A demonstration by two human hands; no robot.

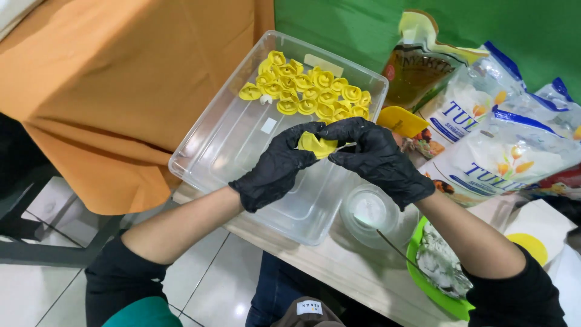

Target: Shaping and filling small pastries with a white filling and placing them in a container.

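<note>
**Two gloved hands pinching a yellow dough piece over a clear tub**

Nearest the camera, the person's black sleeves and bare forearms are reaching up over the edge of the pale counter [339,260].

Green bowl [423,284]: sitting at the counter's near right edge, holding a pale filling, with a thin utensil handle leaning out of it.

Small clear cup [369,209]: standing just beside the green bowl, directly below the right wrist.

Left hand [275,169]: wearing a black glove, its fingertips closing on the left side of the yellow dough piece [316,144].

Right hand [378,158]: also wearing a black glove, its fingers curling over and gripping the right side of the same piece. Both hands are grasping it together, holding it raised above the middle of the clear plastic tub [206,151].

The tub is lying tilted across the counter's left end, its near half bare.

Folded yellow dumplings [305,91]: lying in a close cluster at the tub's far end, touching one another.

Yellow scraper [400,121]: lying just beyond the right hand, beside the tub's right wall.

White flour bags [508,145]: lying right of the scraper, overlapping.

Oil pouch [417,66]: standing farthest back, against the green backdrop [339,30].

Orange cloth [109,91]: hanging at far left.
</note>
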